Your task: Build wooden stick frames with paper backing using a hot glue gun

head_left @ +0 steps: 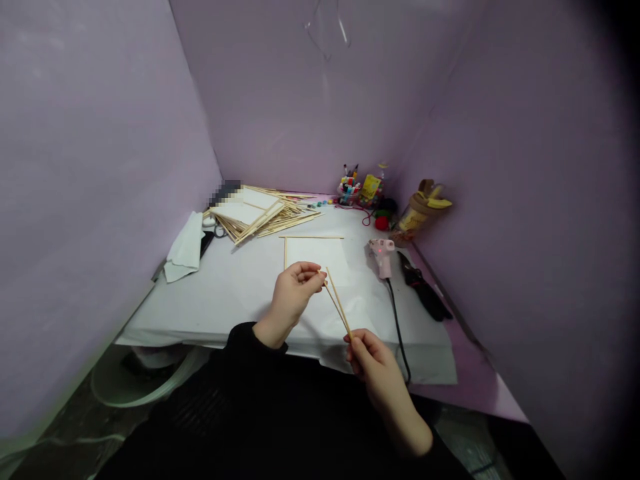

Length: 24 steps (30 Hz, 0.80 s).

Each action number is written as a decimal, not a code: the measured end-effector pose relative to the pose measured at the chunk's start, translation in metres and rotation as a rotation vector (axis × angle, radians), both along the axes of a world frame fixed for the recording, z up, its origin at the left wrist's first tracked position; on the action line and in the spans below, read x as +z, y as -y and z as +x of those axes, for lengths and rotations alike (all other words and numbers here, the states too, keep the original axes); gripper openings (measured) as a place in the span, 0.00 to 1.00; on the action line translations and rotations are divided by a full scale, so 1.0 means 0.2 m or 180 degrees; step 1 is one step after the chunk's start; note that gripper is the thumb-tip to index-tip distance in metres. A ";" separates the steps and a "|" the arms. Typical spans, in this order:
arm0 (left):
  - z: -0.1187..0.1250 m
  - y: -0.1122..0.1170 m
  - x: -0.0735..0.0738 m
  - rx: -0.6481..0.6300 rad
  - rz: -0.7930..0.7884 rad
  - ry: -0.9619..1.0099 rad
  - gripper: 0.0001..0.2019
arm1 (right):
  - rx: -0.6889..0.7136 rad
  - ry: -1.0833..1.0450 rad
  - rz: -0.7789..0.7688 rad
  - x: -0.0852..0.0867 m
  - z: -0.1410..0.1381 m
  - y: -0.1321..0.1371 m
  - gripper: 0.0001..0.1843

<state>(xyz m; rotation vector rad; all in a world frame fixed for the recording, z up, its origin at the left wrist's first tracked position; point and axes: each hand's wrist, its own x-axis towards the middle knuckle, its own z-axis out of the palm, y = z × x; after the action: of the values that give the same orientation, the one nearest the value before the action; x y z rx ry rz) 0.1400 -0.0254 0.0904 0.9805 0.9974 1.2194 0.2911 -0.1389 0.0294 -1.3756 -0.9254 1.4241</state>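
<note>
Two thin wooden sticks (340, 308) are held over the front of the table, meeting at their lower ends and spread a little at the top. My right hand (373, 363) is closed around those lower ends. The fingertips of my left hand (299, 290) pinch the upper end of one stick; the other stick's top stands free beside them. Behind my left hand lies a white sheet (320, 253) with a stick (313, 237) along its far edge and another down its left side. The sheet's near left part is hidden by my hand.
Stacked stick frames and loose sticks (270, 223) fill the back left, near a white cloth (185, 250). At right are a pink glue gun (383, 257) with a black cord, black-handled pruners (425, 290), a tub (417, 213) and a pen holder (349, 189). A bin (145, 400) stands below.
</note>
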 end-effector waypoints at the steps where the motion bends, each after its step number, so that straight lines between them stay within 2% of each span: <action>1: 0.00 0.00 0.01 0.0009 -0.0012 0.0005 0.15 | -0.0024 -0.0148 -0.0023 0.00 -0.01 0.00 0.18; 6: -0.01 -0.03 0.03 -0.0007 -0.0054 -0.0039 0.15 | -0.0099 -0.0949 -0.0162 0.03 -0.02 -0.01 0.15; 11: -0.03 -0.09 0.01 0.0046 -0.0119 -0.0012 0.14 | 0.0085 -0.1362 -0.0359 0.07 0.01 -0.04 0.14; 13: -0.04 -0.12 0.00 0.0108 -0.0147 -0.0034 0.14 | 0.0179 -0.1269 -0.0443 0.07 0.03 -0.05 0.16; 17: -0.06 -0.19 -0.02 0.0127 -0.0074 -0.0188 0.14 | 0.0323 -0.0587 -0.0323 0.04 0.05 -0.07 0.19; 20: -0.07 -0.23 -0.03 0.0112 0.0113 -0.0381 0.20 | 0.0331 -0.0314 -0.0254 0.03 0.06 -0.09 0.20; 22: -0.06 -0.25 -0.05 -0.0007 0.0088 -0.0390 0.24 | 0.0341 -0.0304 -0.0272 0.02 0.06 -0.11 0.21; 24: -0.06 -0.29 -0.06 -0.0341 -0.0091 -0.0358 0.21 | 0.0363 -0.0305 -0.0301 0.02 0.06 -0.13 0.21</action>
<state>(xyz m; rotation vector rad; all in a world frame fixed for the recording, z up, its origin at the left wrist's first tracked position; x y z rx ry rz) 0.1286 0.0320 0.0785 1.0760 1.0340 1.0684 0.3022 -0.1128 0.0339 -1.3287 -0.8963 1.6240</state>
